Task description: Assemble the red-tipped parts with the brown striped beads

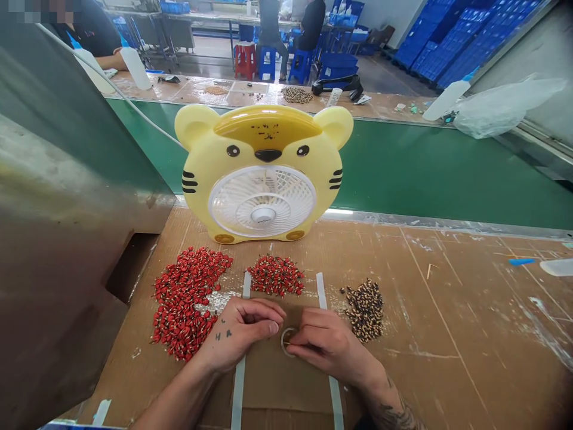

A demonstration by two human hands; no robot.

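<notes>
My left hand (239, 333) lies curled on a brown cardboard sheet (286, 382), with nothing visible in it. My right hand (326, 346) pinches a small translucent ring, possibly tape (289, 341), just beyond my left thumb. Pale tape strips (321, 291) run along the cardboard on either side of my hands. Left of them lies a large heap of small red beads (185, 301), with a smaller red heap (275, 275) beside it. A brown-and-cream speckled bead heap (364, 310) sits right of my right hand.
A yellow tiger-shaped fan (264, 173) stands just beyond the heaps. Behind it runs a green conveyor belt (447, 173). A metal panel (67, 179) rises along the left side. A co-worker's forearm (110, 61) rests on the far bench.
</notes>
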